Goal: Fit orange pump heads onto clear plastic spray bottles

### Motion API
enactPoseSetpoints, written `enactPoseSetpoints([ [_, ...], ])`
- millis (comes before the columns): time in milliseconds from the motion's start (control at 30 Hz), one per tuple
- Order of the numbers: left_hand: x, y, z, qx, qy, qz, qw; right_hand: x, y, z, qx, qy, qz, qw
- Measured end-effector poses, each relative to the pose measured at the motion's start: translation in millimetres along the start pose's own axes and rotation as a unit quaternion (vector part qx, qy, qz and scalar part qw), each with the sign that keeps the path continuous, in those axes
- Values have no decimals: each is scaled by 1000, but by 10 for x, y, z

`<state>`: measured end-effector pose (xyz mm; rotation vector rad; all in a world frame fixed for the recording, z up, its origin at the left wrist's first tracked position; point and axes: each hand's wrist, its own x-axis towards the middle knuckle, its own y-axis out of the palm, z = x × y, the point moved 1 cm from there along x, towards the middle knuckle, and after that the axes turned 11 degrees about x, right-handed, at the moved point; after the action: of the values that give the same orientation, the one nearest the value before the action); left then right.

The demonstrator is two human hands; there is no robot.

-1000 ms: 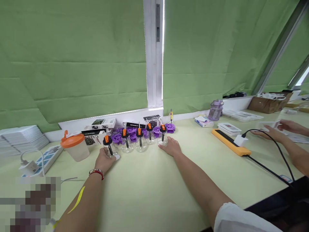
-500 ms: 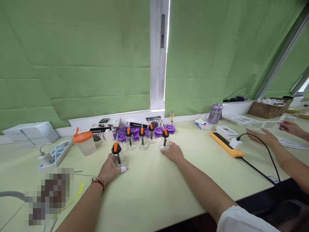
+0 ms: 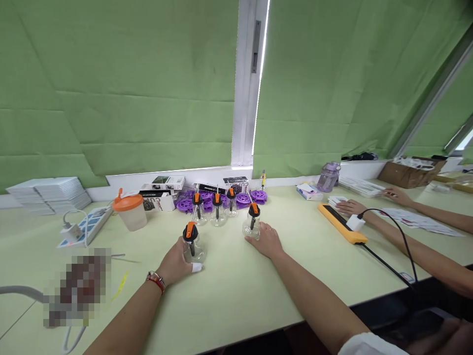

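Low in the middle, the left hand (image 3: 176,266) has a white wrap (image 3: 197,267) on its thumb. A red band (image 3: 158,283) and a shiny bracelet (image 3: 153,276) go around that wrist. A white sleeve (image 3: 369,345) shows at the bottom right.

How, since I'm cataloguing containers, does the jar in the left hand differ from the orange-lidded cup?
The jar is clear and round-bellied; the cup is cloudier and tapers downward. The jar is topped in black and orange, the cup in orange. The left hand grips the jar; no hand touches the cup. Both are upright, with orange on top.
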<state>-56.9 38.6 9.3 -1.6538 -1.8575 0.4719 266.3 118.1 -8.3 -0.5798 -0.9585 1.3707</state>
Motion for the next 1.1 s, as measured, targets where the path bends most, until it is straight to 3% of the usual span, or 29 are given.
enactPoseSetpoints([
  [367, -31, -125, 69, -32, 88, 115, 989, 65, 3, -135, 14, 35, -4, 999],
  [467, -34, -163, -3, -63, 101, 91, 989, 100, 36, -182, 3, 68, -18, 998],
  [633, -20, -96, -126, -91, 63, 2, 994, 177, 131, -173, -16, 102, -38, 994],
  [900, -15, 41, -184, -100, 36, 55, 993, 378, 201, -89, 0, 148, -63, 987],
  [1000, -33, 21, -164, -124, 44, 82, 988, 349, 118, -14, 51, 107, -128, 985],
  [1100, -59, 18, -157, -147, 48, 106, 982, 200, -33, 211, 142, -18, -237, 961],
])
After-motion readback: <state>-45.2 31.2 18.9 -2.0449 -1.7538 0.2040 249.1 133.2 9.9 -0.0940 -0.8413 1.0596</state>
